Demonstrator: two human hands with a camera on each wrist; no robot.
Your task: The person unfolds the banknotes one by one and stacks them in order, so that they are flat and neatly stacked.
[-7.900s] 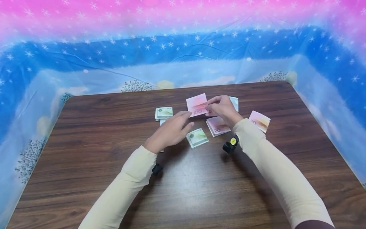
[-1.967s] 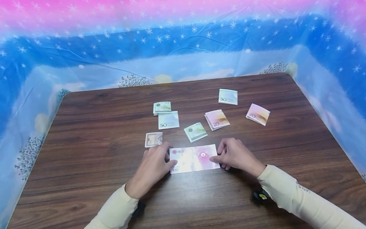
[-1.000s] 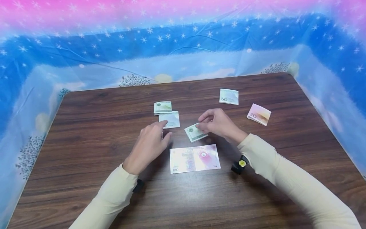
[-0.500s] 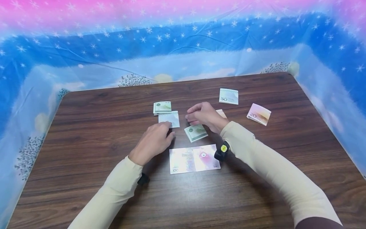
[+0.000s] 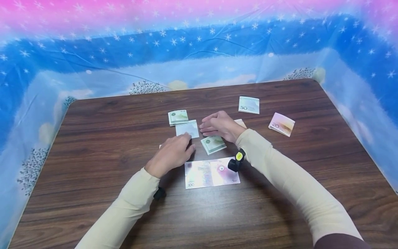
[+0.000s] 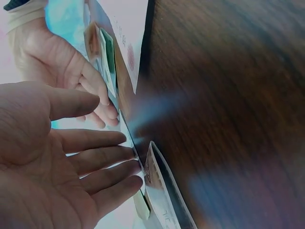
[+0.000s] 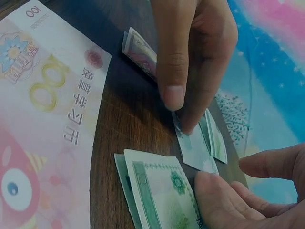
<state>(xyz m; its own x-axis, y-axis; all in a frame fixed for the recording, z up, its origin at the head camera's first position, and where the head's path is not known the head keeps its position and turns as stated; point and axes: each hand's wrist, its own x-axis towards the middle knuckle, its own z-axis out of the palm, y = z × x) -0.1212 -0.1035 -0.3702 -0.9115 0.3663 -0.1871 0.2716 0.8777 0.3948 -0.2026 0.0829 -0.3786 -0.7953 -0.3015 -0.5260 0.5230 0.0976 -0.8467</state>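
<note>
My left hand (image 5: 171, 154) touches the near edge of a folded 50 play banknote (image 5: 187, 128) with its fingertips. In the left wrist view its fingers look extended and spread. My right hand (image 5: 222, 127) is at that note's right side, its fingers loosely bent, pinching nothing visible. Below the right hand lies a folded green banknote (image 5: 213, 145); a second folded green banknote (image 5: 178, 117) overlaps the far edge of the 50. Nearest me, an unfolded pink 100 banknote (image 5: 199, 174) lies flat. The left hand mostly hides a folded brownish banknote (image 7: 140, 55).
Partly behind my right wrist lies a folded 20 banknote (image 5: 240, 122). Farther right are another folded 50 banknote (image 5: 248, 104) and another folded 20 banknote (image 5: 282, 124). A patterned cloth (image 5: 199, 45) surrounds the wooden table (image 5: 109, 138).
The pink 100 banknote was lifted, unfolded and laid flat nearest me. Both hands then left it for the left 50 banknote, which has just slid slightly right with the left hand.
</note>
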